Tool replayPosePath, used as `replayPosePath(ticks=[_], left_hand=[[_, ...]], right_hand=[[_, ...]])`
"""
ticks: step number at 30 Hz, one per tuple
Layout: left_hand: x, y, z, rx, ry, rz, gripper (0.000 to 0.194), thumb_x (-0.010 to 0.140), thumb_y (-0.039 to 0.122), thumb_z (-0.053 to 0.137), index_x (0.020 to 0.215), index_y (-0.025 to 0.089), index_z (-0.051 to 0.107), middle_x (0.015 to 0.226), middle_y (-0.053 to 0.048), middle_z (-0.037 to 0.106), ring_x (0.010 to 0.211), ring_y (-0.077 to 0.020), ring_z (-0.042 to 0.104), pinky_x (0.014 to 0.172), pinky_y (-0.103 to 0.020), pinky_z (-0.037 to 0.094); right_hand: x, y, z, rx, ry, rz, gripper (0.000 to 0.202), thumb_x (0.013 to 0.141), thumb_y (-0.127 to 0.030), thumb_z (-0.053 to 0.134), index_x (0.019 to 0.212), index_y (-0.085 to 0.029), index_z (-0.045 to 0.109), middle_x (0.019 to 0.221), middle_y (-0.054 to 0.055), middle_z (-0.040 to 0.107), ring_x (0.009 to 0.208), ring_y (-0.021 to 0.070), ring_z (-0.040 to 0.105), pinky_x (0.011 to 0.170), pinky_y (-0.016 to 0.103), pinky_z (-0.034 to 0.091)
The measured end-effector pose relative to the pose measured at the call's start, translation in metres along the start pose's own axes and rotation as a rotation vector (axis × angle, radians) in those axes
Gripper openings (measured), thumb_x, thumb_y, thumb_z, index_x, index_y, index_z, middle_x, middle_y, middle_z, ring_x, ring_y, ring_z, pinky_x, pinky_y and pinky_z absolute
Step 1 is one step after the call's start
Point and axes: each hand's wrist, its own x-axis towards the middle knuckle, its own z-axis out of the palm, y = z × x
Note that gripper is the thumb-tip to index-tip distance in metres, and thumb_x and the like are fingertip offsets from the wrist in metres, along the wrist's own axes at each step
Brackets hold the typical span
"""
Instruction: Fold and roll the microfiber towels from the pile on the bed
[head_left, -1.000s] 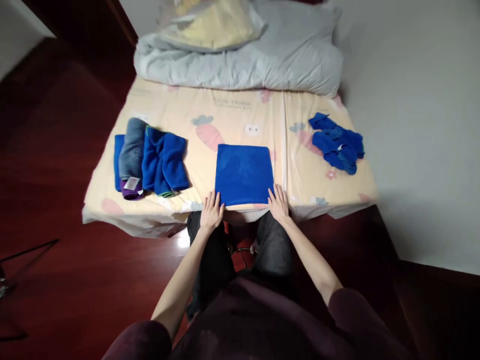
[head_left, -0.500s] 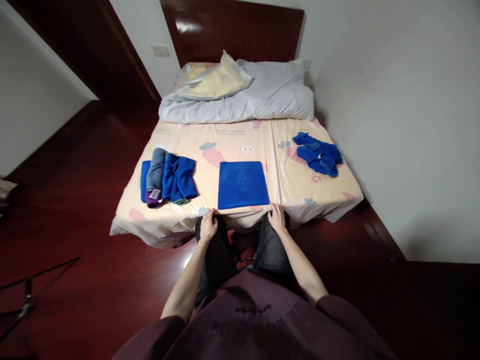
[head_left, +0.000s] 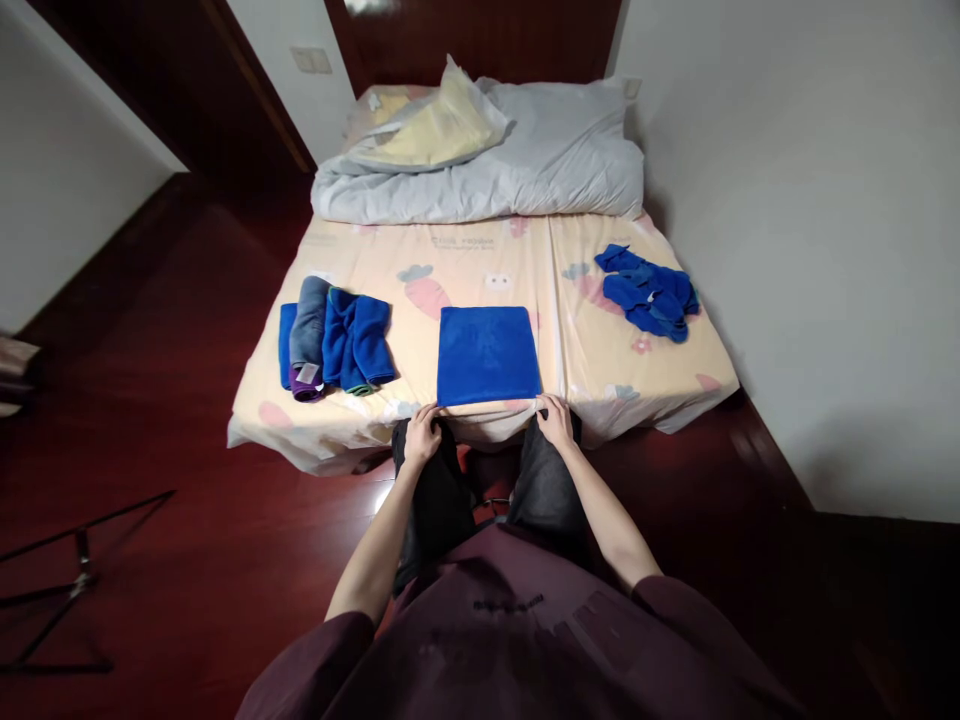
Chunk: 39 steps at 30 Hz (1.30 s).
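Note:
A blue towel (head_left: 489, 355) lies flat as a near-square at the front of the bed. My left hand (head_left: 422, 437) is at its near left corner, thumb and fingers closed on the edge. At the near right corner, my right hand (head_left: 556, 424) pinches the cloth in the same way. To the left lie a rolled grey-blue towel (head_left: 309, 325) with a purple end and a folded blue cloth (head_left: 358, 340) with a green edge. A crumpled pile of blue cloths (head_left: 651, 293) is on the right.
The bed (head_left: 420, 240) has a carrot-patterned sheet. A grey-white quilt (head_left: 480, 190) and a pale yellow pillow (head_left: 442, 125) are at its head. A white wall (head_left: 810, 250) stands on the right. A black stand (head_left: 81, 565) is on the floor at lower left.
The view has tilted slightly downward, so the bed appears higher. Both hands have shifted a little at the towel's near corners; the towel still lies flat.

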Motion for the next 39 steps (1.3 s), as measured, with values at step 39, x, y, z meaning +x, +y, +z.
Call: replayPosePath(ticks=[39], left_hand=[[0.024, -0.005, -0.002, -0.251, 0.058, -0.110, 0.030, 0.088, 0.016, 0.056, 0.113, 0.022, 0.072, 0.136, -0.011, 0.073, 0.128, -0.0286, 0.062, 0.108, -0.048, 0.056]], right_hand=[[0.019, 0.000, 0.002, -0.009, -0.001, -0.038, 0.040, 0.088, -0.008, 0.057, 0.121, -0.020, 0.077, 0.138, 0.014, 0.069, 0.134, 0.0307, 0.059, 0.123, 0.050, 0.045]])
